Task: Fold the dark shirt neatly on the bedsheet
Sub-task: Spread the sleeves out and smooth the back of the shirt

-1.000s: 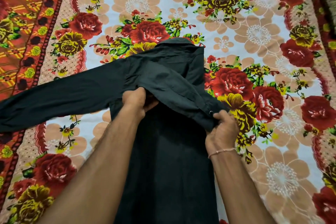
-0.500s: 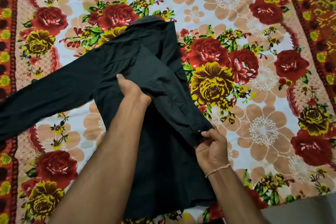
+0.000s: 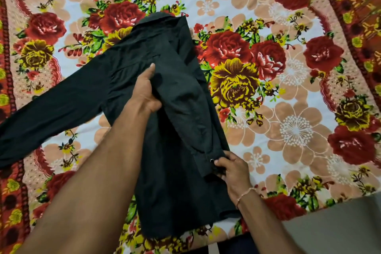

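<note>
The dark shirt (image 3: 175,171) lies on the floral bedsheet (image 3: 288,130), collar pointing away from me. Its right side is folded over the body, and the right sleeve runs down along that fold. The other sleeve (image 3: 51,113) stretches out flat toward the left edge. My left hand (image 3: 144,90) lies flat on the shirt near the upper chest, with some fingers tucked under the folded sleeve. My right hand (image 3: 231,168) pinches the cuff of the folded sleeve near the shirt's lower right.
The bedsheet's red patterned border runs down the left side (image 3: 12,192) and the upper right (image 3: 354,6). The bed's near edge shows at the lower right, with grey floor (image 3: 340,229) beyond it.
My right hand has drawn the cuff down toward me, straightening the folded sleeve along the shirt body. My left hand went from gripping to pressing flat. The view shifted right.
</note>
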